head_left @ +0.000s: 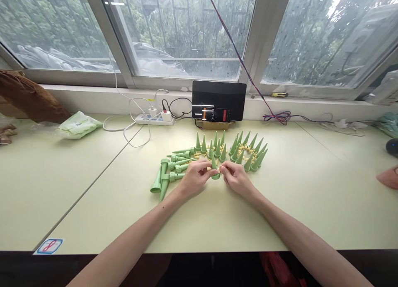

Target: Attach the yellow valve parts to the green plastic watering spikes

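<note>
Between thumb and fingers, my left hand [195, 177] grips a green plastic spike [213, 162], which stands point up with its wide collar at the bottom. My right hand [238, 177] is closed in a pinch against the right side of this spike, low down; whatever its fingertips hold is too small to make out. Behind both hands, several more green cones [255, 142] stand upright in a loose ring, with small yellow pieces [247, 149] scattered among them. Left of my left hand lies a pile of green spikes and capped tubes [164, 175], some crossing over one another.
A black tablet [219, 94] leans at the window sill, a phone [214, 114] showing a timer in front. White power strip [155, 119] with cables sits at back left, near a green-white packet [79, 124]. Coiled wires [281, 117] lie at back right; another person's hand [388, 178] shows at the right edge.
</note>
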Demonstrator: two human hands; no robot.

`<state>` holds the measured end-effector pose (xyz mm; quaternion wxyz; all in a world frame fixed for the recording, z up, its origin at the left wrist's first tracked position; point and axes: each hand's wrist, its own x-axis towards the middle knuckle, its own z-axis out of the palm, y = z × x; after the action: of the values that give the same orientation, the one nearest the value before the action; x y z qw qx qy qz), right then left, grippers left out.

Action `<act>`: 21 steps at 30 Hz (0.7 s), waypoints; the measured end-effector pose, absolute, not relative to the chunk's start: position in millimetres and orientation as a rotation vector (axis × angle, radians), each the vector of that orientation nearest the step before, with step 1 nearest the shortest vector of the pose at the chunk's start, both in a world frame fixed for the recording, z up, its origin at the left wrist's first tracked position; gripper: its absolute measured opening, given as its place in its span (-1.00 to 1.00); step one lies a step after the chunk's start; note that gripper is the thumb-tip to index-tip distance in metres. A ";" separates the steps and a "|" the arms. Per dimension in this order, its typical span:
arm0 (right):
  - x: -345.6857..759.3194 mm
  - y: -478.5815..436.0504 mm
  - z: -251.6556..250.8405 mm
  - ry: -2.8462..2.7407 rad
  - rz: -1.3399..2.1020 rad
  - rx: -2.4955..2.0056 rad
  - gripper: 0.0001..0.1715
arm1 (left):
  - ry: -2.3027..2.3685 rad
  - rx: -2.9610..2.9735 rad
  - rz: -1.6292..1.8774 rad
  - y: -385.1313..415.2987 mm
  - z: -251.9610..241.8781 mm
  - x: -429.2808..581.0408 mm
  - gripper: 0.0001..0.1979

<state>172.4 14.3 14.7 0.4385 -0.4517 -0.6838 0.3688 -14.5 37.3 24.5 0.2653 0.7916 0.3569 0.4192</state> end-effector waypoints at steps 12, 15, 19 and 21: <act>168.6 15.0 12.1 -1.631 0.850 -1.169 -0.54 | 1.012 2.276 1.226 34.1 15.2 -12.1 -0.77; 168.0 13.2 15.6 -1.566 0.827 -1.173 -0.57 | 1.061 2.177 1.243 34.0 16.4 -10.2 -0.77; 169.5 12.3 19.8 -1.518 0.755 -1.190 -0.57 | 1.134 1.986 1.265 34.0 20.4 -9.4 -0.73; 169.7 11.9 21.2 -1.533 0.711 -1.190 -0.57 | 1.145 1.914 1.209 33.8 22.6 -9.3 -0.59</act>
<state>169.7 11.9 21.2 0.5120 -0.4945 -0.6372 0.2955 -9.3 33.8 22.6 0.2975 0.7202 0.4310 0.4550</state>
